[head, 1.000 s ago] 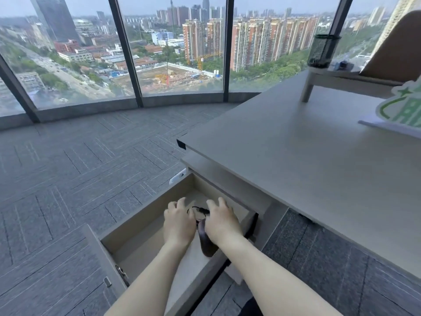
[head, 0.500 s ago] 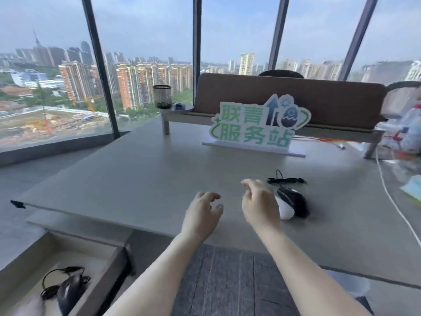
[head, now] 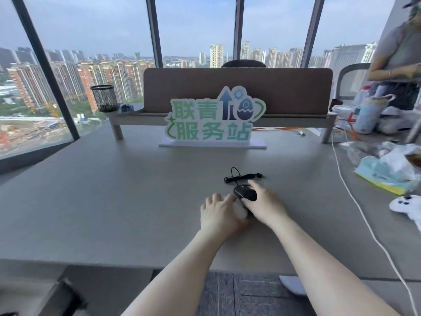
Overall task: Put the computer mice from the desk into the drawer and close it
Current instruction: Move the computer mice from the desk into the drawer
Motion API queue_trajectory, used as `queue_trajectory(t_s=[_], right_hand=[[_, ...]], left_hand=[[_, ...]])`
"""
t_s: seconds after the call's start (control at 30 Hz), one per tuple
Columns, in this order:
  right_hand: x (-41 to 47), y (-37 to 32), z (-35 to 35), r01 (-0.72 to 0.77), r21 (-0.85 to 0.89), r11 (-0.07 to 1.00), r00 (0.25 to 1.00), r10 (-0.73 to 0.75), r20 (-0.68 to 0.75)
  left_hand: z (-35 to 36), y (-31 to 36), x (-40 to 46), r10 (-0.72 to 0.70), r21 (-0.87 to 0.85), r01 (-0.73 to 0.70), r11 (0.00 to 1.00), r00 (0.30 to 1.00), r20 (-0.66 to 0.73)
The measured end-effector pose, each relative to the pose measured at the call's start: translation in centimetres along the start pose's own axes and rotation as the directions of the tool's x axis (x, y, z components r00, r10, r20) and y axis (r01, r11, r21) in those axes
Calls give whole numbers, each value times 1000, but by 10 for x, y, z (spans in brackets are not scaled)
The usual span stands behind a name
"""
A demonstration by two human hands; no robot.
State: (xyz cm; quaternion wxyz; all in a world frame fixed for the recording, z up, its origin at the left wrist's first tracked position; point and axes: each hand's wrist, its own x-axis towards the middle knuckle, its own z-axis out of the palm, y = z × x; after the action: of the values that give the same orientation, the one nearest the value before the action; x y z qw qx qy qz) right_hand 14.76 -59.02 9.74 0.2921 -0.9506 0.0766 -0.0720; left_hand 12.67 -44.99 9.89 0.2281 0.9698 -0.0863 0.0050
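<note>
Your bench [head: 114,201] is a plain grey slab, and the green sign [head: 214,119] on its white base stands at the middle of its far side. Behind the sign a low riser shelf [head: 136,116] runs across on legs. In front of the sign, nearer you, a black mouse [head: 245,192] and a white mouse [head: 240,212] lie touching each other, both partly under your hands. The black mouse's coiled cable [head: 241,176] lies between it and the sign. Right of the sign a white cord [head: 355,201] trails toward you, past a crumpled bag [head: 391,169] and a white controller [head: 405,206].
</note>
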Motion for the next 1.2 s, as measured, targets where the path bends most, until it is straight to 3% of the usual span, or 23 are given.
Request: queue_trajectory(t_s=[0.17, 0.3, 0.47, 0.6, 0.73, 0.87, 1.07, 1.2], right_hand=[[-10, -15, -2, 67, 101, 993, 991, -55, -118], [-34, -68, -8, 243, 212, 946, 957, -198, -212], [-83, -167, 2, 470, 328, 820, 879, -398, -263], [-130, -248, 33, 564, 459, 687, 824, -508, -253], [-185, -309, 85, 572, 561, 599, 773, -623, -122], [-237, -340, 153, 538, 613, 578, 699, -712, 58], [-291, -350, 265, 464, 496, 734, 613, -670, 419], [-316, -350, 320, 498, 298, 815, 547, -561, 621]], left_hand=[[-18, -28, -7, -34, -107, 29, 994, 999, -39], [-68, -81, -37, -92, -198, 55, 979, 979, -184], [-137, -173, -110, -230, -245, 144, 959, 899, -374], [-180, -246, -188, -366, -251, 275, 928, 802, -472], [-196, -321, -270, -513, -262, 441, 858, 732, -448], [-184, -384, -336, -661, -254, 611, 750, 674, -331], [-146, -444, -365, -798, -60, 796, 602, 597, -84], [-124, -477, -365, -852, 115, 845, 523, 521, 42]])
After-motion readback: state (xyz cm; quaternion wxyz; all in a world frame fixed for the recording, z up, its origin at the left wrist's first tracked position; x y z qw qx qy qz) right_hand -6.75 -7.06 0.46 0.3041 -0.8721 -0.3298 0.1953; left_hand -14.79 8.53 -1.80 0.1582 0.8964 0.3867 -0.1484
